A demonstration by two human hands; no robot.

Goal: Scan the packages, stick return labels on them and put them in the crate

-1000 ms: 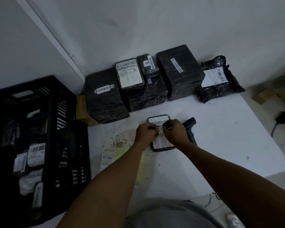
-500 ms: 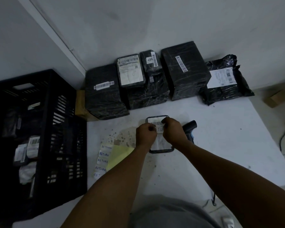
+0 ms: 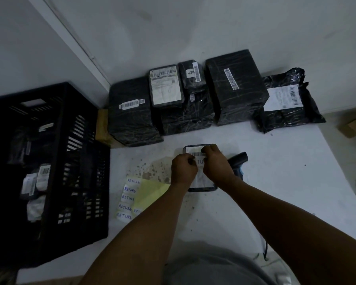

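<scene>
Both hands, left (image 3: 183, 169) and right (image 3: 216, 165), pinch a return label (image 3: 199, 161) onto a small package (image 3: 199, 179) mid-tabletop (scanner (image 3: 237, 161) just beside); crate (image 3: 49, 161) off the left edge

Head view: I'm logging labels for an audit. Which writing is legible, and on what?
"RETURN": handwritten stickers on the sheet left of the hands.
"ETU", partly covered: return label on the small package under both hands.
Barcodes and shipping labels on the stacked packages: too small to read.
</scene>
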